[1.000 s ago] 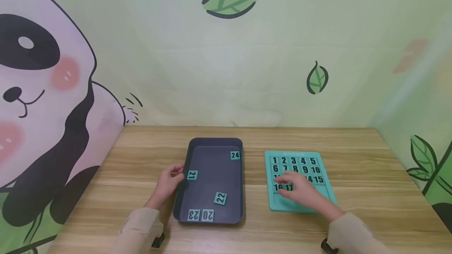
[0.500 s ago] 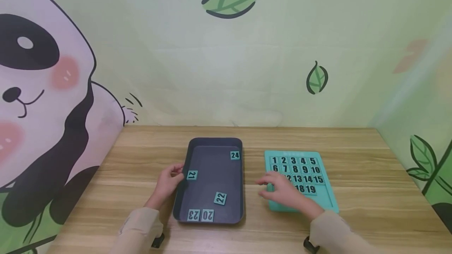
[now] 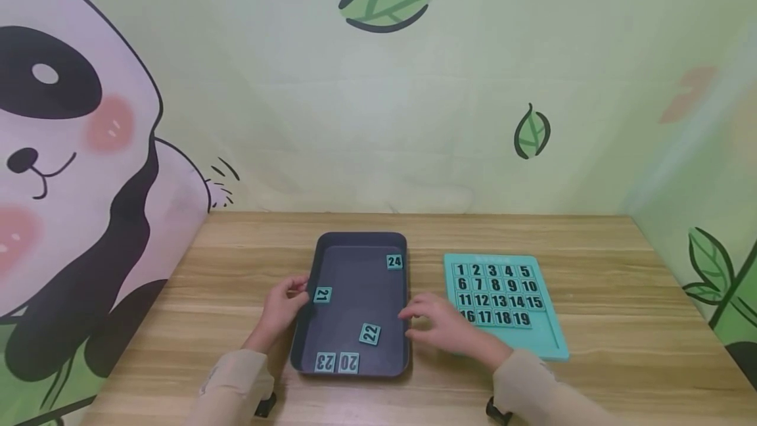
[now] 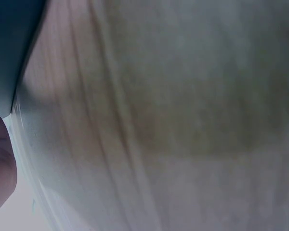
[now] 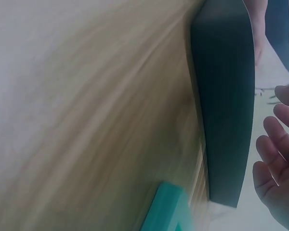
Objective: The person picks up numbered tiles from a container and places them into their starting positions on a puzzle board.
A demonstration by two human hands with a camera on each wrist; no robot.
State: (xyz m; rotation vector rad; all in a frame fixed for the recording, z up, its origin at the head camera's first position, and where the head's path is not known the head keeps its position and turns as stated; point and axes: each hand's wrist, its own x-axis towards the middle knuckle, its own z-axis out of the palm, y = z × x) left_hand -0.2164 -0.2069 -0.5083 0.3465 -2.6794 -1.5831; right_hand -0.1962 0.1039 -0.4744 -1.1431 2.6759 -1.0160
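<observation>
A dark blue-grey tray [image 3: 349, 281] holds several loose number tiles: tile 24 [image 3: 394, 261], tile 21 [image 3: 322, 294], tile 22 [image 3: 370, 334], tile 23 [image 3: 325, 361] and tile 20 [image 3: 348, 362]. At the tray's left rim, my left hand [image 3: 284, 307] grips the edge with thumb and fingers. My right hand [image 3: 440, 325] is at the right rim, fingertips just over it, fingers parted and holding nothing. The right wrist view shows those fingers [image 5: 274, 149] apart above the tray wall [image 5: 226, 106]. Right of the tray, a teal number board [image 3: 550, 340] carries tiles 1 to 19 in rows.
A wooden table [image 3: 254, 242] lies under everything and meets a printed wall cloth [image 3: 284, 117] at the back. A bare strip of the board lies below its last row. The right forearm's sleeve [image 3: 526, 380] is in front of the board's lower edge.
My right hand has moved left from over the board to the tray's right rim, uncovering the number rows. My left hand and the tray have stayed put.
</observation>
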